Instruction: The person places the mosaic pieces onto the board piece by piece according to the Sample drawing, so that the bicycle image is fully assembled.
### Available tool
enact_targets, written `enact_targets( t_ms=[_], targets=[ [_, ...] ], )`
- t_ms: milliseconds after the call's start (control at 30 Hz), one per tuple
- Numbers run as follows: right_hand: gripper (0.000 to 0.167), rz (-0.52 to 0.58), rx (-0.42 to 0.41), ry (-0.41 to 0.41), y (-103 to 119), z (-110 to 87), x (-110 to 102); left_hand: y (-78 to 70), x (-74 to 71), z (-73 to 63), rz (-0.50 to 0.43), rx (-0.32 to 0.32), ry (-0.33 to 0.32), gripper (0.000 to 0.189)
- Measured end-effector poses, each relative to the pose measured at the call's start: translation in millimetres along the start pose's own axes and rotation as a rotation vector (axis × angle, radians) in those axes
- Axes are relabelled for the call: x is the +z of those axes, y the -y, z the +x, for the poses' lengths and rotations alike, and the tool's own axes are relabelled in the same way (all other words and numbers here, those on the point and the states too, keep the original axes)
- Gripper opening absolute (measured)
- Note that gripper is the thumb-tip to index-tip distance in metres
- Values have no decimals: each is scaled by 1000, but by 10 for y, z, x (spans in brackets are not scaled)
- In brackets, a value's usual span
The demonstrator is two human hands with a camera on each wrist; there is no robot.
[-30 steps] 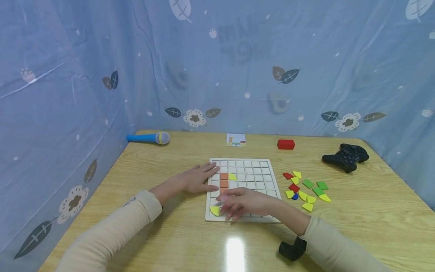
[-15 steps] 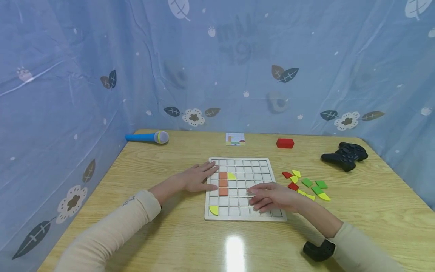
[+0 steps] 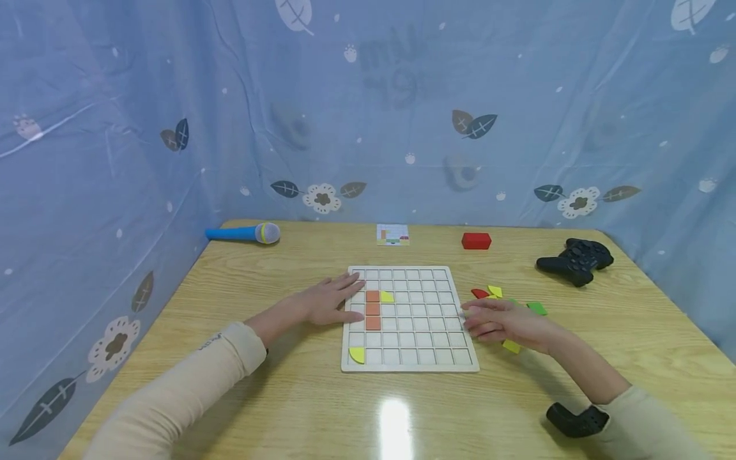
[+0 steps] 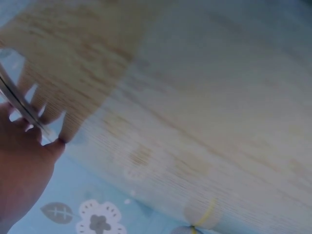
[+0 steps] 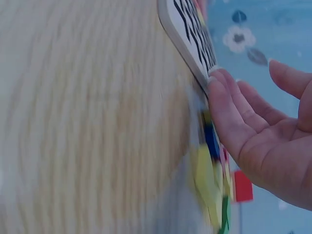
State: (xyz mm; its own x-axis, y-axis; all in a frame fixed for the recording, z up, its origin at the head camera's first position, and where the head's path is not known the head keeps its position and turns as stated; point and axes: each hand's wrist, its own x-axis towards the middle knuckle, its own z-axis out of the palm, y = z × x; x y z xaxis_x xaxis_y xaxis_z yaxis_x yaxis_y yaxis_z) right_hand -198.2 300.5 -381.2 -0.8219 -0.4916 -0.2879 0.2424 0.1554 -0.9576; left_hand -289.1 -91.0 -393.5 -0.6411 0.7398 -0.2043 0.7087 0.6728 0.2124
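A white grid board [image 3: 425, 306] lies on the table in the head view. Three orange square tiles [image 3: 373, 309] form a column on it, with a yellow quarter-circle tile [image 3: 388, 296] beside the top one and another yellow tile [image 3: 357, 355] in the near left corner. My left hand [image 3: 330, 301] rests with spread fingers on the board's left edge. My right hand [image 3: 512, 324] is at the board's right edge, holding nothing, and hides part of the loose tiles. In the right wrist view, a blue tile [image 5: 211, 141] and a yellow tile [image 5: 207, 180] show below its fingers.
Behind the board lies a pattern card [image 3: 393, 234], with a red block [image 3: 476, 241] right of it. A black game controller [image 3: 577, 260] sits at the far right, a blue toy microphone [image 3: 244, 232] at the far left. Curtains close off the back and left.
My right hand has moved rightward from the board's near left part to its right edge, uncovering the lowest orange tile and covering several loose tiles. My left hand stays on the board.
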Motion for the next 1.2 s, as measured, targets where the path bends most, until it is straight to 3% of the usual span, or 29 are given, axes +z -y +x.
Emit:
enact_targets(
  t_ms=[300, 467, 700, 1100, 1200],
  targets=[
    [60, -13, 1, -19, -35, -240, -313, -1, 7, 5, -1, 0, -4, 79],
    [61, -98, 1, -68, -68, -351, -395, 1, 9, 6, -2, -3, -6, 80],
    [61, -177, -25, -142, -132, -442, -391, 17, 16, 18, 5, -36, 6, 81],
    [57, -264, -70, -141, -234, -543, -338, 13, 28, 16, 4, -28, 2, 81],
    [54, -346, -104, -160, -245, -546, -302, 19, 39, 22, 6, -25, 1, 81]
  ],
)
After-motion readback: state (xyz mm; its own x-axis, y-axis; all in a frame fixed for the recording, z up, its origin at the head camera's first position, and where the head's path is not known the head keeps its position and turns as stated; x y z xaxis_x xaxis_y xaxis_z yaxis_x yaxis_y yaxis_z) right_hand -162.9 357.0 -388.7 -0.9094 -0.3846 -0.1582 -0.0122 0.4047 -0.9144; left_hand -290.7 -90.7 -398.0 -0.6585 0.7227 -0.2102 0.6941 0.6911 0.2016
